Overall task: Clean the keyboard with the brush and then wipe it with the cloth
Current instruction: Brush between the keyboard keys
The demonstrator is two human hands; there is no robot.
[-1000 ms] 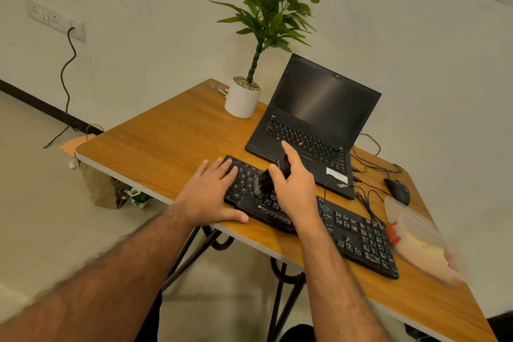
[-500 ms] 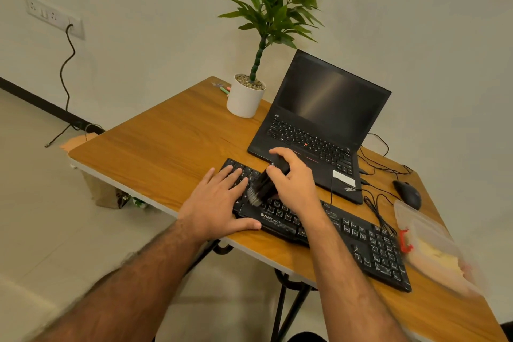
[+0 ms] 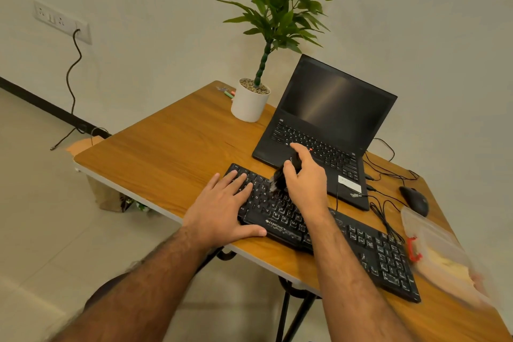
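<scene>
- Fingers of the left hand lie spread flat on the black corded keyboard, likely steadying it on the wooden desk.
- Just beyond, the right hand pinches a small black brush, bristles on the keys.
- No cloth is identifiable.

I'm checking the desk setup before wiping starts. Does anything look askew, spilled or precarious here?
Nothing is spilled. The keyboard lies at an angle to the table edge, its near corner close to the edge under the left hand. The clear plastic container also sits close to the table's right edge. The right hand holds the brush on the keys.
</scene>
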